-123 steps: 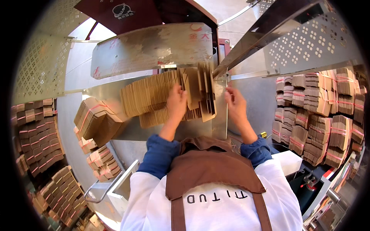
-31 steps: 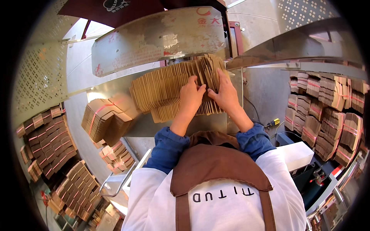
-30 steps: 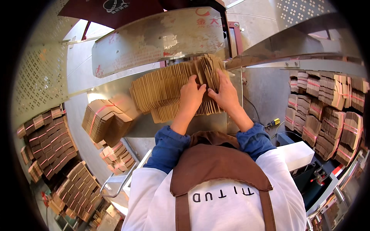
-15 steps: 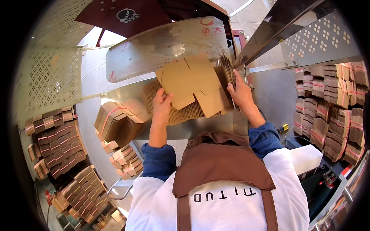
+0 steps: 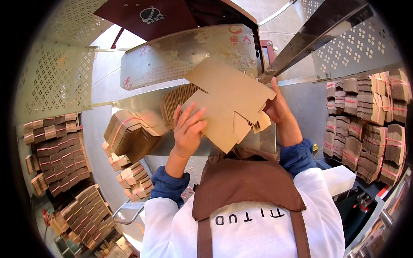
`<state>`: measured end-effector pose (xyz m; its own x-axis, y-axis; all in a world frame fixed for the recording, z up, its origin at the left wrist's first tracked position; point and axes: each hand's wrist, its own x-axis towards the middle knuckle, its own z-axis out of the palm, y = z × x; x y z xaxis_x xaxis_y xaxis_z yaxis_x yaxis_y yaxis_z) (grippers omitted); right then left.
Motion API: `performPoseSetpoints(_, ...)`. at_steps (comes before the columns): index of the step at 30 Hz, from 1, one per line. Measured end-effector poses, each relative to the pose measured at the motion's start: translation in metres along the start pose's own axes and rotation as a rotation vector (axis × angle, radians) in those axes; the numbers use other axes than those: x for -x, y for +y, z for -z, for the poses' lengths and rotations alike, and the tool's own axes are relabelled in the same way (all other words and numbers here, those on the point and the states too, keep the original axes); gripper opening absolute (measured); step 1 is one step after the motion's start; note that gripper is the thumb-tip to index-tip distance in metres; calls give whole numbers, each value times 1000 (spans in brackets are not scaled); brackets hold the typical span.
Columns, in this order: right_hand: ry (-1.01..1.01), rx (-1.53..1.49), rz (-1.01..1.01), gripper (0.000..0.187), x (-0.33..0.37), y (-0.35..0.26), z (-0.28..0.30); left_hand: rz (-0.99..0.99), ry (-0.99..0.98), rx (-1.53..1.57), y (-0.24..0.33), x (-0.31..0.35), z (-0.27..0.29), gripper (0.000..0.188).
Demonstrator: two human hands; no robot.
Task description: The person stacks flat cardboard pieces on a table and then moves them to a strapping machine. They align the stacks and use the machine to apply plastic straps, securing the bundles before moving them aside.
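Note:
A flat brown cardboard box blank (image 5: 234, 101) with slots and flaps lies tilted over the metal worktable in front of me. My right hand (image 5: 280, 105) grips its right corner, the thumb on the edge and the other fingers partly hidden beneath. Against the blank's lower left edge rests my left hand (image 5: 189, 131), fingers stretched and apart. Small flaps (image 5: 261, 122) poke out under the near right edge; whether they belong to a second blank I cannot tell. Behind and left of the blank, a row of cardboard blanks (image 5: 178, 101) stands on edge, partly covered.
A strapped bundle of cardboard (image 5: 129, 131) sits on the worktable's (image 5: 165, 148) left end. Beyond the blanks rises a metal plate guard (image 5: 172, 56). Perforated panels (image 5: 56, 81) flank both sides. Strapped cardboard stacks stand at left (image 5: 62, 155) and right (image 5: 365, 124).
The blank has turned and come nearer and to the right. My right hand has left the upright bundle edge for the blank's corner. My left hand has opened its fingers and moved nearer.

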<state>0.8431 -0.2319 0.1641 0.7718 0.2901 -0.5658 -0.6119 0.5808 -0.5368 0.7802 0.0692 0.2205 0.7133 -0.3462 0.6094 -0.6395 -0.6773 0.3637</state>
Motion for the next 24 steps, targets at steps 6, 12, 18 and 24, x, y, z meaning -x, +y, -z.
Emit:
performPoseSetpoints(6,-234,202,-4,36,8,-16,3,-42,53,-112,-10,15,3,19)
performPoseSetpoints(12,-300,293,86,33,20,-8,-8,77,119,-144,-19,14,6,23)
performPoseSetpoints(18,-244,371,165,34,30,-9,-13,276,171,48,-22,7,6,22)
performPoseSetpoints(24,-236,399,199,34,37,-9,-12,473,247,210,-21,-9,2,30)
